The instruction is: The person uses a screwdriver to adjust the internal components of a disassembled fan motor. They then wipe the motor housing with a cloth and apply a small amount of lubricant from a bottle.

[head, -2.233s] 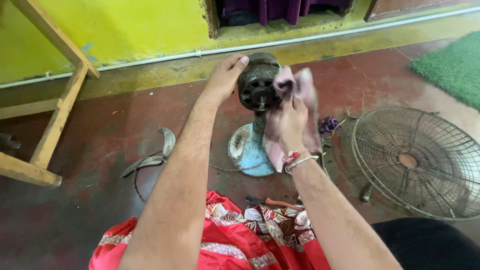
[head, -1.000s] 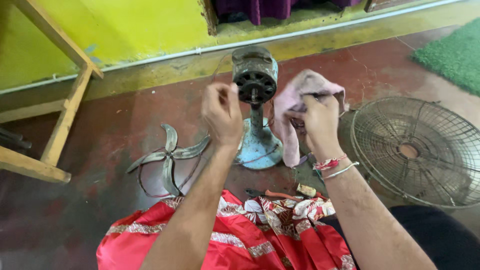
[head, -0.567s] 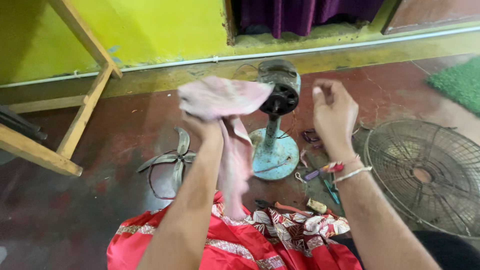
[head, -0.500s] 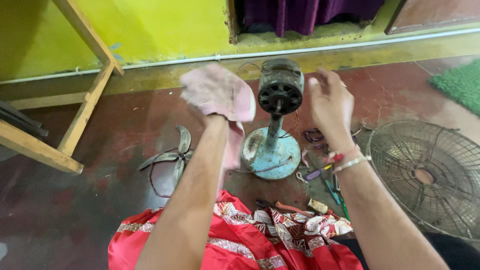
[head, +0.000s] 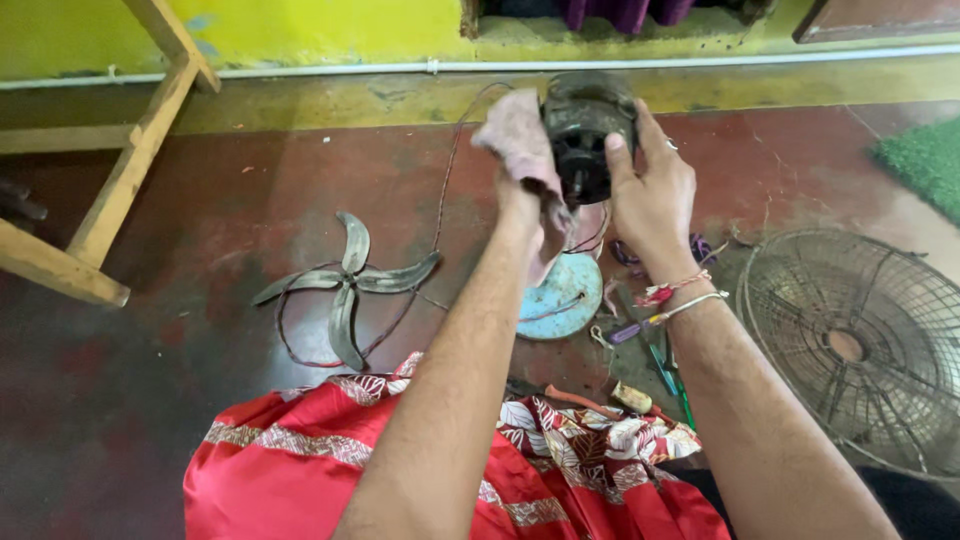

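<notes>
Nearest the camera, a red patterned cloth (head: 440, 470) is seen draped over the lap, with both forearms extended forward above it. Just past the cloth, on the red floor (head: 150, 400), small tools are noted: a green-handled screwdriver (head: 668, 380) and a purple-handled tool (head: 625, 333), lying close together beneath the right forearm. A round light-blue fan base (head: 565, 300) is seen on the floor between the two forearms.

To the left of the base, a grey four-bladed fan blade (head: 345, 285) is laid flat, ringed by a loop of thin dark cord. To the right, a wire fan guard (head: 860, 350) is laid flat on the floor, well apart from the blade.

Further out, the dark fan motor (head: 585, 135) is held raised above the base, between the two hands. The left hand (head: 520, 185) is closed on a pinkish rag (head: 515, 130), which is pressed against the left side of the motor housing. The right hand (head: 650, 190) is wrapped on the right side of the motor, fingers curled round it and thumb laid against its front; a thread band and a thin bangle are worn at the wrist.

At far left, pale wooden table legs (head: 130, 170) are seen. At the back, a yellow wall (head: 300, 30) with a white pipe along its foot is recorded.
</notes>
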